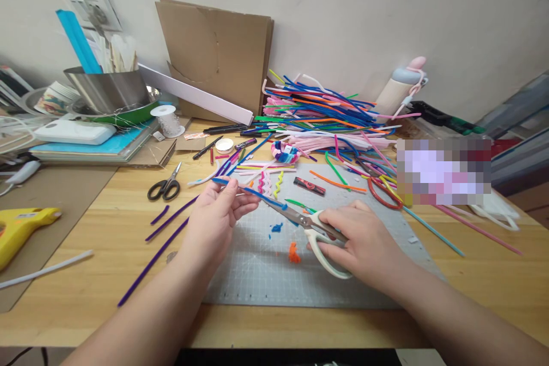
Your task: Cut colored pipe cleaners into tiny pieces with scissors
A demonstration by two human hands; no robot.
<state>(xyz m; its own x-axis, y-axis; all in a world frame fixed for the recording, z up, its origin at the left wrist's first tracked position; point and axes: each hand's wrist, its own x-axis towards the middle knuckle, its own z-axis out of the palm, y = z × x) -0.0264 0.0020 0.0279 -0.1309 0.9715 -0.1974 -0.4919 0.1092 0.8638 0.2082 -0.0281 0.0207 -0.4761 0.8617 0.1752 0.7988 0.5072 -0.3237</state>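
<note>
Okay, left fingers [229, 193] pinch the blue pipe cleaner [268, 200], right fingers [337, 217] hold white-handled scissors [306, 222]; I'd hold it taut, snips shallow.

Blue pipe cleaner [265, 196], white-handled scissors [304, 221], grey gridded mat [244, 277], yellow glue gun [26, 226]

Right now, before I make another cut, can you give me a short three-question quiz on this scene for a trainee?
1. True or false: the right hand holds the white-handled scissors.

2. Where do the black-handled scissors lie?
A) On the gray cutting mat
B) On the wooden tabletop
C) Inside the metal pot

3. Fill in the color: the left hand pinches a ____ pipe cleaner.

Key: 1. True. 2. B. 3. Blue.
</note>
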